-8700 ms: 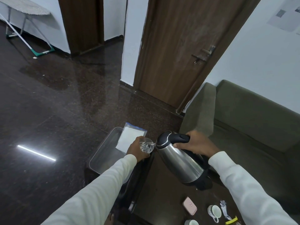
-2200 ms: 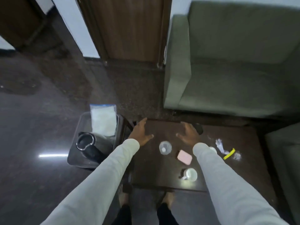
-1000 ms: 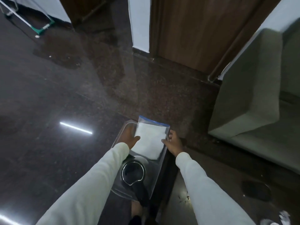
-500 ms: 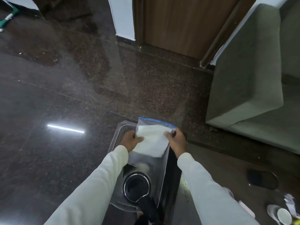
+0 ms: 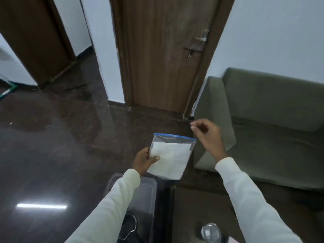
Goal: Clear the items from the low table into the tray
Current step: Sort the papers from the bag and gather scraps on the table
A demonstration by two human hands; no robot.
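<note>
My left hand [image 5: 144, 161] grips the left edge of a clear zip bag [image 5: 171, 156] with a blue top strip and white contents, held up in the air above the far end of the clear plastic tray [image 5: 149, 188]. My right hand [image 5: 208, 135] hovers to the right of the bag, fingers loosely curled, holding nothing. The kettle [image 5: 130, 227] lies in the tray near the bottom edge, mostly behind my left sleeve. A clear glass [image 5: 210, 231] stands on the low dark table [image 5: 189, 207] at the bottom.
A green sofa [image 5: 273, 123] stands to the right of the table. A brown door [image 5: 163, 55] and white wall are ahead. Dark glossy floor [image 5: 52, 146] spreads to the left. A pink object [image 5: 232, 240] peeks in at the bottom edge.
The bag has been lifted out of the tray. My right hand has let go of it and moved up and to the right; my left hand alone holds it.
</note>
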